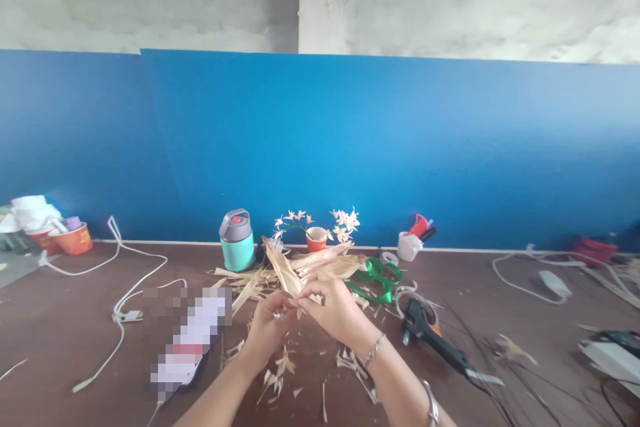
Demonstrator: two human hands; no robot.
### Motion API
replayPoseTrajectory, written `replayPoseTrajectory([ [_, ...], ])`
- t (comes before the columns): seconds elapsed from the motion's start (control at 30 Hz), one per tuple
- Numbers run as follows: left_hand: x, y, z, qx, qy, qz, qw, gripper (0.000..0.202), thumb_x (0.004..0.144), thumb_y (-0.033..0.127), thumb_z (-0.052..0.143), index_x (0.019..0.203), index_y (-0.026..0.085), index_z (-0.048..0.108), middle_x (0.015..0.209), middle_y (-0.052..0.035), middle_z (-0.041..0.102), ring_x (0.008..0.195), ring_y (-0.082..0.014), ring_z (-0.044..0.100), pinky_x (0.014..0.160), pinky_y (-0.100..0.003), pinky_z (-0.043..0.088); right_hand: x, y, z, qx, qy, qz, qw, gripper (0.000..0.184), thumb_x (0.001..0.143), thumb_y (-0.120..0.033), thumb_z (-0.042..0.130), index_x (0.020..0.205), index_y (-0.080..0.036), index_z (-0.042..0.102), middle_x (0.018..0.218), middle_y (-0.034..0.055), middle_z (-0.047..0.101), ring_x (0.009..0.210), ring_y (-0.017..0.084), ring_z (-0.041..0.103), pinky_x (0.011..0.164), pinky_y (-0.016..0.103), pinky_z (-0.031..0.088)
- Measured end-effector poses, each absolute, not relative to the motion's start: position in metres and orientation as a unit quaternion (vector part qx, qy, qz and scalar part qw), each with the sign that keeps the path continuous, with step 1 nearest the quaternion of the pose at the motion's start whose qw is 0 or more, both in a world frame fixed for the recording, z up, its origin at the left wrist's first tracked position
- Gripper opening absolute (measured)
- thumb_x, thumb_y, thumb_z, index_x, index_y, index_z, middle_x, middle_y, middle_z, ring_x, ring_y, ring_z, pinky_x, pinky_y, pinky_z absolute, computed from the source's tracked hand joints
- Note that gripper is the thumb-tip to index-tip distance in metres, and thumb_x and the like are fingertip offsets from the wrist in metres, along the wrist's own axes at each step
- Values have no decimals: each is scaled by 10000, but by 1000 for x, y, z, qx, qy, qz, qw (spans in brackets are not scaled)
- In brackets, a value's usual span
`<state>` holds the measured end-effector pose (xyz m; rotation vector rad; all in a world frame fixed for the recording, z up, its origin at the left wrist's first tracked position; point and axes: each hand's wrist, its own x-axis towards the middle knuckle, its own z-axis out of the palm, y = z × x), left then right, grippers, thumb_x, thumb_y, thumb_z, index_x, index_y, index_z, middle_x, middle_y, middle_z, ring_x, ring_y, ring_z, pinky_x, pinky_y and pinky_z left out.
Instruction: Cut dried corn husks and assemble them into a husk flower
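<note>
Both hands meet at the middle of the table, fingertips pinched together. Between them is the lower end of a dry, pale husk leaf [283, 268], whose broad part points up and away to the left. My left hand [270, 330] is closed at the husk's base. My right hand [333, 307] grips the same end from the right, its fingers hiding part of it. More dry husk leaves [250, 290] lie behind and to the left. Below my hands are small cut husk petals [285, 361] and scraps. Husk flowers [346, 221] on green stems stand in a red paper cup [317, 240].
A turquoise flask [237, 247] stands back left, near a blurred-out device [193, 340] and white cables [120, 293]. To the right are green ribbon [385, 277], a white cup [409, 247] with red-handled tools, and a black glue gun [433, 340]. A blue partition [320, 133] rises behind.
</note>
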<state>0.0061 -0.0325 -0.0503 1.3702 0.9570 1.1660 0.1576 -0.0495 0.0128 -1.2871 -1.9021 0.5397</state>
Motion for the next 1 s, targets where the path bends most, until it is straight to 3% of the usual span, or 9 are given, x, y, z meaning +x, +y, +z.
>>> replayPoseTrajectory([
  [0.17,4,-31,-51,597,396,491,496,174,656,297,654,574,154,596,619,20,535,525,-101,464,514,-219,378,157,-46,8,-500,-752,194,383,113,713,-132,630,617,-186,606,706,5,603,735,151,543,684,245,388],
  [0.47,5,-32,-52,576,385,504,516,156,677,260,641,583,150,583,602,28,525,523,-93,454,529,-219,370,153,-50,8,-482,-778,104,389,150,748,-150,600,618,-190,537,735,9,571,744,159,521,691,260,372],
  [0.63,5,-32,-50,543,387,532,522,222,691,316,641,574,163,531,547,44,494,498,-96,444,506,-216,363,154,-50,10,-488,-759,106,418,62,748,-243,610,782,-201,579,832,35,603,840,193,530,743,285,391],
  [0.7,4,-31,-50,541,387,557,497,194,711,316,630,613,164,558,584,35,519,543,-108,471,542,-220,376,154,-49,11,-519,-730,131,426,52,762,-241,573,756,-190,581,778,33,612,773,180,538,699,270,398],
  [0.87,2,-28,-51,558,397,575,448,164,737,314,609,666,166,595,612,20,535,588,-129,492,586,-231,389,151,-51,8,-584,-682,298,324,370,770,-428,546,517,-159,574,473,-3,526,477,114,461,473,225,329],
  [1.0,2,-28,-50,563,424,578,410,150,720,319,593,669,178,596,606,24,533,606,-148,496,602,-244,393,143,-52,1,-588,-648,393,282,454,757,-475,540,442,-151,575,396,-3,490,384,89,413,403,210,294],
])
